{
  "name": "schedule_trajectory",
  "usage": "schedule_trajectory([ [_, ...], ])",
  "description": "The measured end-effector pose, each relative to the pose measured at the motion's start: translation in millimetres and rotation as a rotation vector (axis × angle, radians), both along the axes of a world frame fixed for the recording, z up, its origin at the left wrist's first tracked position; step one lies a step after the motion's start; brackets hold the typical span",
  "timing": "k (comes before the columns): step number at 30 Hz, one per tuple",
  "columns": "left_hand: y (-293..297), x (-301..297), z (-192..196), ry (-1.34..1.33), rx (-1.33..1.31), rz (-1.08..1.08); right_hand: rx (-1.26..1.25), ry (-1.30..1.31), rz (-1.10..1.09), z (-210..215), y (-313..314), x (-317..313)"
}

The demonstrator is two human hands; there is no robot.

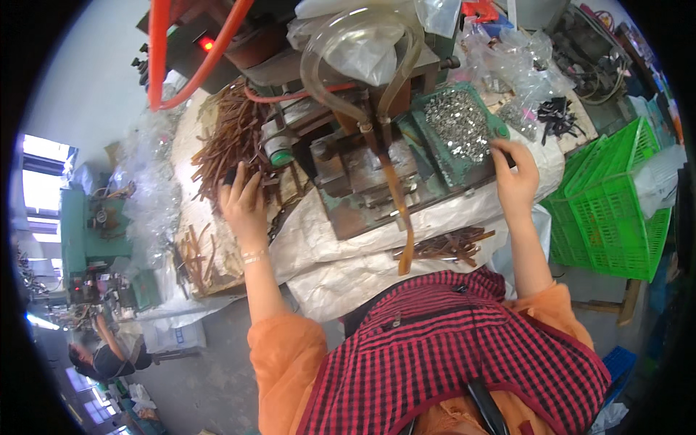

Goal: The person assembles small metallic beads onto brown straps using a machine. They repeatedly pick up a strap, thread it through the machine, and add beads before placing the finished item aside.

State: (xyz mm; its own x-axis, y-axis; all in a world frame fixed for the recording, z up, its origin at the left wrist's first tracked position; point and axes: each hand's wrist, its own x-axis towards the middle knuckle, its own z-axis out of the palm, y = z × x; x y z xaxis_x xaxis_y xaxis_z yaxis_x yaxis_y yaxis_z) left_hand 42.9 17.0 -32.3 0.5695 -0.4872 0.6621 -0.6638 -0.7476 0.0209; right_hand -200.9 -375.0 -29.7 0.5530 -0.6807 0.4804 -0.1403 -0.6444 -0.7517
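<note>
Across the bench, before a green-and-steel machine [373,177]: one workstation, with both of the person's hands at their supplies. Left side: heap of brown strips [230,127], large and loosely piled, with a few stray strips [196,254] lying nearer the front edge. Left hand [245,210]: at the near side of the heap, fingers apart, one tip covered in black; whether a strip is pinched beneath cannot be told. Right side: green tray [441,165] bearing many small shiny metal pieces [458,123], loose and unsorted. Right hand [518,177]: just beside the tray's right edge, thumb and forefinger curved toward each other; whether they close on a piece cannot be told. Front: smaller bundle of brown strips [453,245] on a white sheet [326,283], below the machine; finished or waiting, not determinable. Centre: amber tube [397,192] hanging down in front of the machine; no strip clearly distinguishable in the machine. Progress, by judgement: work well short of its end, ample strips and metal pieces remaining; amount completed uncertain. Adjacent: black pieces [558,118] beyond the tray; green crates [609,206] at far right.
</note>
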Motion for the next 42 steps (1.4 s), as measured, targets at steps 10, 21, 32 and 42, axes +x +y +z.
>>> schedule_trajectory([
  [10,-56.8,-52.2,52.3,0.531,-0.873,0.01,0.326,-0.139,0.48,63.3,48.7,27.7],
  [21,-80.4,-100.2,28.6,0.436,-0.986,-0.155,0.611,-0.391,0.496,50.4,107.0,80.6],
  [32,-122.2,-139.4,79.3,0.017,-0.314,-0.721,0.503,-0.212,0.635,99.0,115.9,50.5],
  [42,-137.2,-129.7,62.3,-0.062,-0.31,-0.777,-0.432,0.202,-0.02,-17.2,-11.6,42.7],
])
